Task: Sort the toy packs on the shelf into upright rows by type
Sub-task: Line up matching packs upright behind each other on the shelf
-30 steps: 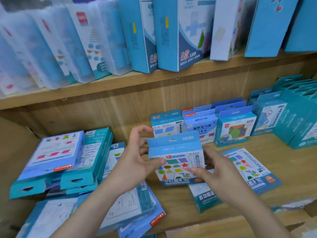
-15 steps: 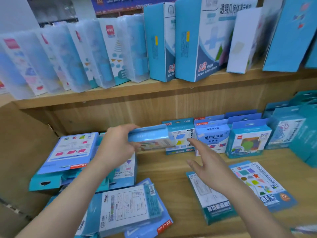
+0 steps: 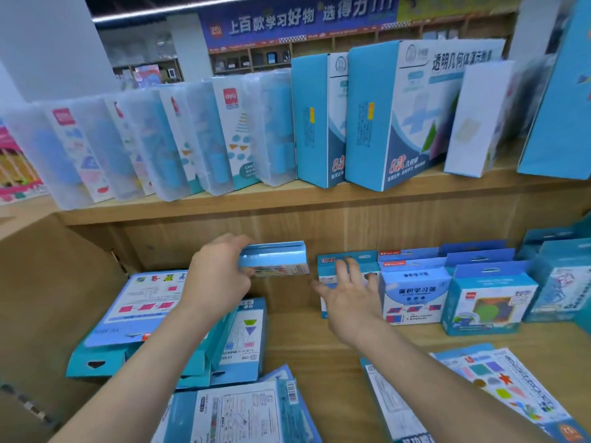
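**One pack in my left hand, at the back of the lower shelf**

Nearest me, along the bottom of the frame, flat packs lie face up on the pale wooden shelf board, and two more flat ones sit at lower right. At centre left a loose stack of teal and blue packs leans in a heap, one on another.

My left hand grasps the toy pack by its left end, thumb below and fingers curled over the top. The pack is off the board, in mid-frame, its long blue edge turned towards me, close to the wooden back panel.

My right hand is released, fingers straight and spread, just right of that pack. It overlaps the first pack of the upright row; I cannot tell whether it touches it. The row runs to the right edge, faces towards me.

Above, the upper shelf carries clear plastic cases tilted leftward, then tall blue boxes. Beyond, at the top of the frame, hangs a blue store banner, with a white pillar at upper left.
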